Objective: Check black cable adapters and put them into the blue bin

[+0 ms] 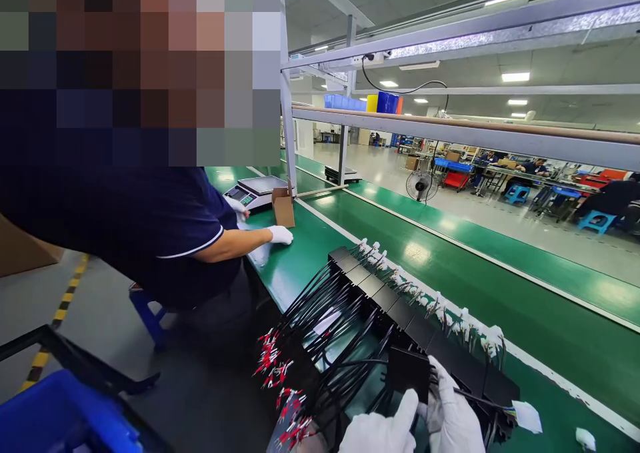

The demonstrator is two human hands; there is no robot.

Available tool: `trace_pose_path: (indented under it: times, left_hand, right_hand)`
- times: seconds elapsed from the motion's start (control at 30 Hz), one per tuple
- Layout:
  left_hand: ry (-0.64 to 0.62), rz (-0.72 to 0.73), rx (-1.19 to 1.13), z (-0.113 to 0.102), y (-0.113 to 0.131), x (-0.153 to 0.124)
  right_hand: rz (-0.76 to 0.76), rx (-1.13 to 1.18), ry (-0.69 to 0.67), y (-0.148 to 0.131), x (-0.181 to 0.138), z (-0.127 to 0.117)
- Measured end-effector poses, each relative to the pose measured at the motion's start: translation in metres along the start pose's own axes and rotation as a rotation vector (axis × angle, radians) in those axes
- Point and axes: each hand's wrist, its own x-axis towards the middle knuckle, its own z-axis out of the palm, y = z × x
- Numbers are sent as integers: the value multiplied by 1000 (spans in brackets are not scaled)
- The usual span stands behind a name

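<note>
A flat black box (409, 372) with black cables stands tilted up in front of me, above a row of similar boxes. My right hand (453, 410), in a white glove, grips its right edge. My left hand (383, 430), also gloved, is at its lower edge with one finger stretched out against it; the lower part of this hand is cut off by the frame. From the held box a cable runs right to a white connector (527, 416) with coloured wires. Beside my hands the black boxes (385, 296) lie side by side, their cables (320, 300) ending in red-tipped wires (270, 353).
On the left a co-worker in a dark shirt (190, 220) reaches a gloved hand (281, 235) over the green bench (295, 266). Near that hand are a scale (257, 190) and a cardboard box (283, 208). A metal frame (287, 106) rises behind; a blue bin (60, 413) stands lower left.
</note>
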Motion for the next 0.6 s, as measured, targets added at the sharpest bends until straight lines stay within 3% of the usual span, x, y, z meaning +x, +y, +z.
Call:
trace_pose_path:
  times: [0.4, 0.6]
  left_hand:
    - [-161, 36, -82, 14, 7, 13]
    - [-171, 109, -198, -5, 8, 0]
  right_hand:
    - [-163, -186, 1, 10, 3, -13]
    - [-261, -310, 14, 29, 14, -26]
